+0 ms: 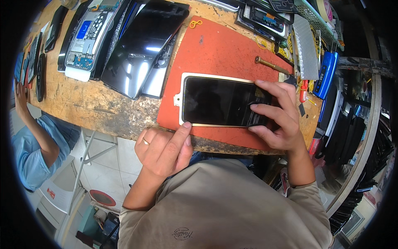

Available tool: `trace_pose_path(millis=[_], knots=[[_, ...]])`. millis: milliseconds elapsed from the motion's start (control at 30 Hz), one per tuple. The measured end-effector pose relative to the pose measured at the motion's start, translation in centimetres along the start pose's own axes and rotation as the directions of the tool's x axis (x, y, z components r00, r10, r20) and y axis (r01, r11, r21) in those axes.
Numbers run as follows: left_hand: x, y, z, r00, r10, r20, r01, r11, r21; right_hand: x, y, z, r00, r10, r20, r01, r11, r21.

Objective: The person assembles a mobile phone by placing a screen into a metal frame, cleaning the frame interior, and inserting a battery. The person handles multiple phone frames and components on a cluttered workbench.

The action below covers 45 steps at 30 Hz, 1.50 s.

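Note:
A black phone screen [224, 101] lies flat in a pale, shallow frame [179, 89] with a holed tab at its left end. Both rest on an orange-red mat [224, 47]. My left hand [163, 151], a ring on one finger, touches the lower left corner of the frame with its outstretched index fingertip; its other fingers are curled. Over the right end of the screen is my right hand [280, 114], fingers spread. Its index finger is at the far edge, its thumb at the near edge, and another fingertip is on the glass. That hand hides the frame's right end.
Large black phone panels [141, 45] and an opened phone [87, 37] lie to the left. A brass-coloured screwdriver [271, 65] crosses the mat's right side, near a blue tool [326, 74]. At far left, another person's arm [35, 133] reaches the wooden bench [112, 103].

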State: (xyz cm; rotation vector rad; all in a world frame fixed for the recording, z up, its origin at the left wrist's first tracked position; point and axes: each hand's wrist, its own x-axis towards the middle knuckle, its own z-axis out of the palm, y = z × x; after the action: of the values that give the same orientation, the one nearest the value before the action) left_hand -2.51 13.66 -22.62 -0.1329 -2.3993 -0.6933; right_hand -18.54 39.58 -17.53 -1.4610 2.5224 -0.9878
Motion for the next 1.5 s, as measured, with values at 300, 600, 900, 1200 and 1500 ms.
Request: trace_pose_path(millis=[300,600,900,1200,1500], knots=[[-0.01,0.01,0.02,1.000,0.000,-0.005,0.000,1.000,0.004,0.10,0.03,-0.01,1.000,-0.001,0.006,0.001,1.000,0.008],[0.01,0.00,0.11,1.000,0.001,-0.018,-0.001,1.000,-0.005,0.05,0.08,0.12,1.000,-0.002,-0.005,0.002,1.000,0.023],[0.04,0.01,0.00,1.000,0.001,-0.010,-0.001,1.000,-0.009,0.08,0.18,0.02,1.000,-0.004,-0.002,0.004,1.000,0.012],[-0.04,-0.03,0.12,1.000,0.006,-0.013,-0.006,1.000,-0.007,0.01,0.21,0.13,1.000,0.006,-0.005,-0.006,0.999,0.035],[-0.05,0.00,-0.04,1.000,-0.008,0.002,0.008,1.000,-0.004,0.40,0.06,-0.17,0.999,0.023,0.047,-0.024,1.000,0.016]])
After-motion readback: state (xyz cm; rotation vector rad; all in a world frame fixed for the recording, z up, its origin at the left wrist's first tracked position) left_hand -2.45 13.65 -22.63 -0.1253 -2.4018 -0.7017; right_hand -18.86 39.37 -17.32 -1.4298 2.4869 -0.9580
